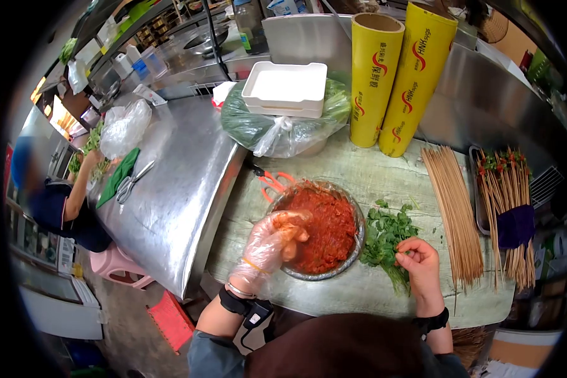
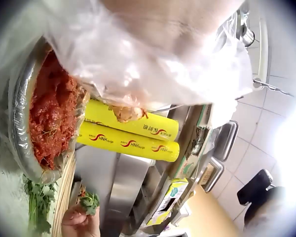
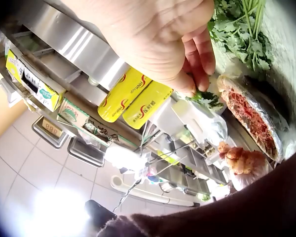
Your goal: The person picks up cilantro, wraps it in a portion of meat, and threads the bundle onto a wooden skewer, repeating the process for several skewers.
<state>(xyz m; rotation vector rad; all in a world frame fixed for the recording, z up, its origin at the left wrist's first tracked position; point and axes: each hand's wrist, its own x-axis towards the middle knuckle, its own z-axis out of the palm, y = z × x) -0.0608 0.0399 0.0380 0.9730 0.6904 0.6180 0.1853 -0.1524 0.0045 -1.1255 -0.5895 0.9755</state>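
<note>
My left hand, in a clear plastic glove held by a yellow band, is over the left side of a bowl lined with plastic film. Red marinade stains its curled fingers; I cannot tell whether they hold anything. The bowl contains red marinated meat. To its right, a bunch of cilantro lies on the green board. My bare right hand is at the bunch's right edge. Between thumb and fingers it pinches a small cilantro sprig, seen clearly in the left wrist view.
Bamboo skewers lie at right, beside a tray of loaded skewers. Two yellow film rolls stand behind. Orange-handled scissors touch the bowl's far side. A white tray tops a wrapped bundle. Another person works at left.
</note>
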